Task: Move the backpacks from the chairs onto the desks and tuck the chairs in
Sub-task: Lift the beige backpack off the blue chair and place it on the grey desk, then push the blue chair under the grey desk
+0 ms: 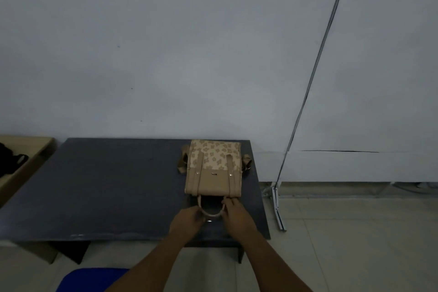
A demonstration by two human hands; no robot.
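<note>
A beige backpack [214, 168] with a flower print lies flat on the right part of the dark grey desk [106, 187], its top handle [211, 212] toward me. My left hand [188, 219] and my right hand [235, 213] both pinch this handle, one at each side. A blue chair seat [87, 280] shows at the bottom left, in front of the desk and clear of it.
A light wooden desk [30, 161] stands to the left with a black bag [9, 159] on it. A white wall runs behind both desks. A metal strip [278, 208] leans at the wall to the right, above tiled floor.
</note>
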